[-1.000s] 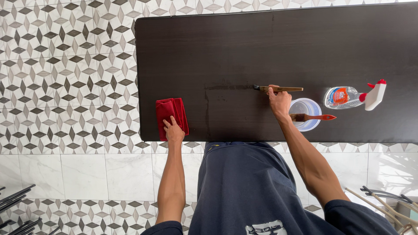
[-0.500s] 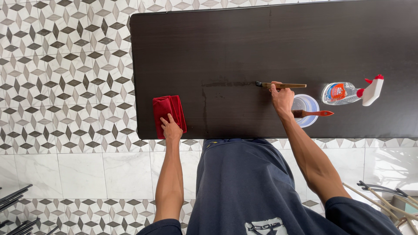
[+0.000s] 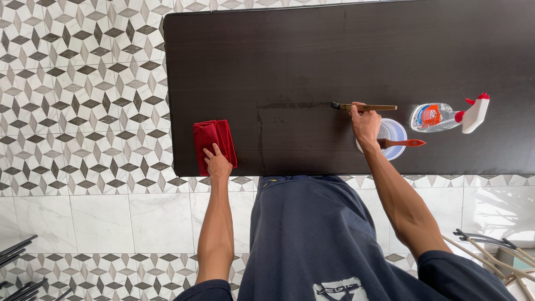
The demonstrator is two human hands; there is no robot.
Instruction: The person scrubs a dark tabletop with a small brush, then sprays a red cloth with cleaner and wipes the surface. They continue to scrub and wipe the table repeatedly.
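My right hand grips a wooden-handled paintbrush lying flat on the dark tabletop, bristles pointing left at the end of a wet streak. My left hand rests on a folded red cloth near the table's front left corner. Just right of my right hand stands a white cup with a red-handled brush laid across it.
A clear spray bottle with a red-and-white trigger lies on its side at the right. Patterned floor tiles surround the table. Dark rods show at lower left, thin metal legs at lower right.
My right hand and the brush have slid slightly to the right along the wet streak. My left hand stays on the red cloth. The view has shifted a little.
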